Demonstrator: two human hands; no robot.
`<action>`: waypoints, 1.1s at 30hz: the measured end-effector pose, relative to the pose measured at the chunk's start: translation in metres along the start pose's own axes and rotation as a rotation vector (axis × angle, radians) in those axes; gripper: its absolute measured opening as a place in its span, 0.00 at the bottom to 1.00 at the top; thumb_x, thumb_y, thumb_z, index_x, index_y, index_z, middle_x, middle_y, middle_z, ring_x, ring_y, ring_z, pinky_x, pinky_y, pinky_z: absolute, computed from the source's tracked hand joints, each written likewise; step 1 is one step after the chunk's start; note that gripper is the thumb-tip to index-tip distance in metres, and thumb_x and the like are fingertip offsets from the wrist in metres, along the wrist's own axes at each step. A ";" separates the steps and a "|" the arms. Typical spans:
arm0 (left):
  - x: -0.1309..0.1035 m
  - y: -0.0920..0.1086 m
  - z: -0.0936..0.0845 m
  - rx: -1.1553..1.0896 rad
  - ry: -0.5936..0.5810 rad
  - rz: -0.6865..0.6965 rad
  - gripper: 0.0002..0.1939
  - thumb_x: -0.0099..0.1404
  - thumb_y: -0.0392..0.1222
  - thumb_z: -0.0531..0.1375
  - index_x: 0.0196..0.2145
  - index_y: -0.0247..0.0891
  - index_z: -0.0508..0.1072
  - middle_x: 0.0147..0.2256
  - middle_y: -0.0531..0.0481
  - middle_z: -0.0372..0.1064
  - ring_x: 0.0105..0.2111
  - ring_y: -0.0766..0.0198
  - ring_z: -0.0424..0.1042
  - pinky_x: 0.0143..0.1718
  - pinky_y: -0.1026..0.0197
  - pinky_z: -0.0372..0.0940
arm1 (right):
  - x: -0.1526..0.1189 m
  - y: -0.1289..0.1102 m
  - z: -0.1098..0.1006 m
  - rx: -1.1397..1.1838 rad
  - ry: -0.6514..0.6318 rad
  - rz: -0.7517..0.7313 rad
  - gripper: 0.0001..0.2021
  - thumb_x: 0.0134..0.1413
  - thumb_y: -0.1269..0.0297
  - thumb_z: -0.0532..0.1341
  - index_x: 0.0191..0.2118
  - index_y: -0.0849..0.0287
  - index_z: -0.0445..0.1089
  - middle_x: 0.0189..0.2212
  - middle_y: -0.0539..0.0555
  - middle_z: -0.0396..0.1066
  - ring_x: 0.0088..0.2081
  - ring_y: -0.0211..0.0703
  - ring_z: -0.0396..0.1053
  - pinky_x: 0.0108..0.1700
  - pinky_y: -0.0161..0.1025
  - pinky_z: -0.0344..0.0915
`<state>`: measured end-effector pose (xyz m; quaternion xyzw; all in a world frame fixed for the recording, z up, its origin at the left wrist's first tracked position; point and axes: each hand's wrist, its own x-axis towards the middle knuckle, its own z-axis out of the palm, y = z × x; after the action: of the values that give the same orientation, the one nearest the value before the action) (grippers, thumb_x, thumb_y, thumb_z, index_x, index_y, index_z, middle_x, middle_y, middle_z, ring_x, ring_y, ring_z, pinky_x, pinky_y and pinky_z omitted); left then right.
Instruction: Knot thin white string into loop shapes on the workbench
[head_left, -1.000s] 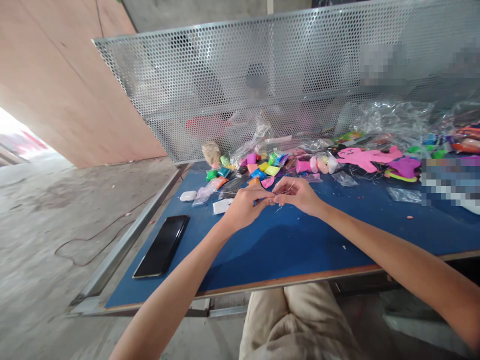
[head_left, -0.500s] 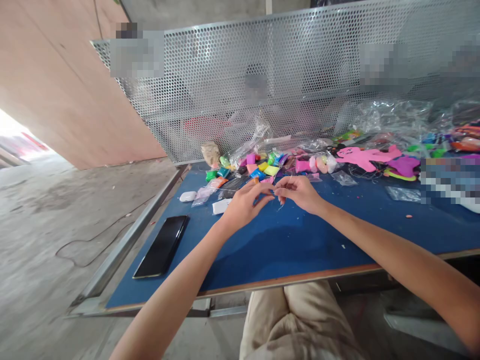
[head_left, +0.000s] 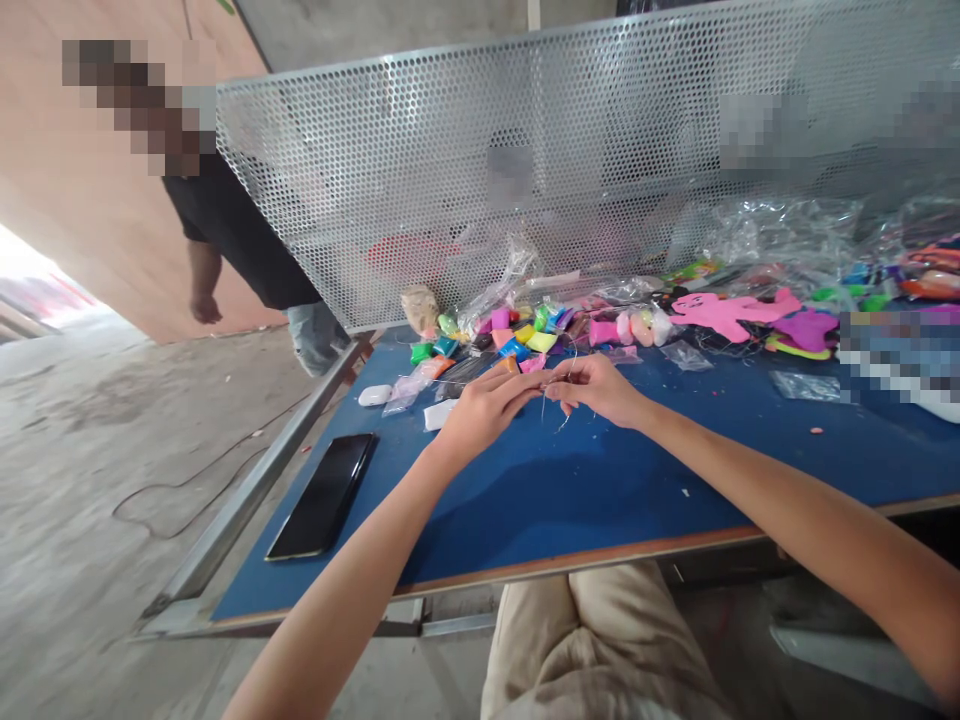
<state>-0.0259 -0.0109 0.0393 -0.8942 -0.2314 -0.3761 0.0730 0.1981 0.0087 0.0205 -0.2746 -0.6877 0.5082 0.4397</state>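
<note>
Left hand (head_left: 486, 408) meeting right hand (head_left: 600, 388), thin wire (head_left: 565, 422) pinched between

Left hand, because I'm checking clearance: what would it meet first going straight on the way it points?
Most likely the right hand: its fingers lie directly ahead of the left hand, though any gap between them is hard to judge.
</note>
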 end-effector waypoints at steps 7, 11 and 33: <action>-0.001 0.000 -0.001 0.017 0.018 0.028 0.16 0.71 0.37 0.58 0.56 0.42 0.71 0.35 0.49 0.76 0.37 0.65 0.73 0.42 0.62 0.69 | 0.000 -0.002 0.003 0.213 0.032 0.010 0.13 0.53 0.54 0.70 0.33 0.59 0.78 0.14 0.41 0.55 0.17 0.31 0.56 0.26 0.36 0.70; -0.002 0.000 -0.001 0.027 0.018 0.039 0.17 0.71 0.37 0.58 0.56 0.42 0.71 0.36 0.49 0.76 0.38 0.65 0.74 0.43 0.62 0.69 | 0.000 -0.003 0.002 0.211 -0.057 0.038 0.13 0.52 0.56 0.71 0.35 0.62 0.79 0.14 0.41 0.54 0.18 0.30 0.53 0.27 0.37 0.72; -0.004 -0.002 0.000 0.049 0.107 0.081 0.12 0.69 0.36 0.60 0.50 0.39 0.73 0.39 0.47 0.77 0.41 0.63 0.75 0.45 0.60 0.72 | -0.002 -0.004 0.006 0.121 -0.058 0.075 0.14 0.42 0.57 0.75 0.31 0.61 0.77 0.21 0.48 0.73 0.20 0.39 0.73 0.23 0.35 0.72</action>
<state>-0.0289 -0.0106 0.0367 -0.8793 -0.2000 -0.4145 0.1223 0.1941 0.0031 0.0232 -0.2584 -0.6574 0.5726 0.4161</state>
